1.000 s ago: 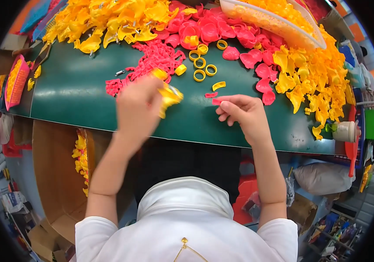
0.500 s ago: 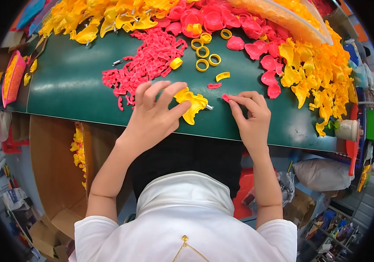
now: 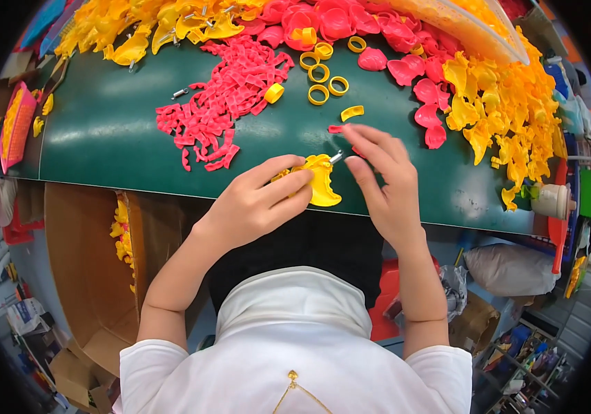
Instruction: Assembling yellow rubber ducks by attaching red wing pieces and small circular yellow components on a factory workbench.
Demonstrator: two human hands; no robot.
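Observation:
My left hand point(image 3: 261, 200) is closed on a yellow curved plastic part point(image 3: 322, 183), gripping its left side just above the table's near edge. A small silver metal pin or spring point(image 3: 337, 157) sticks out of the part's upper right. My right hand point(image 3: 389, 176) is beside it, thumb and fingers apart, the fingertips slightly blurred. A small red plastic piece point(image 3: 356, 150) shows in the gap between thumb and fingers; whether it is touched I cannot tell. The right index fingertip is close to another short red piece point(image 3: 335, 129).
Small red pieces point(image 3: 240, 86) are heaped left of centre. Yellow rings point(image 3: 318, 94) and a curved yellow fragment point(image 3: 352, 111) lie beyond my hands. Red cups point(image 3: 427, 93) and yellow parts point(image 3: 485, 103) pile up along the back and right. A cardboard box point(image 3: 88, 262) stands below the table's left edge.
My left hand has moved right and closed on the yellow part, which has turned. My right hand's pinch has opened, its fingers reaching farther left and away. Several red pieces shifted beside the heap.

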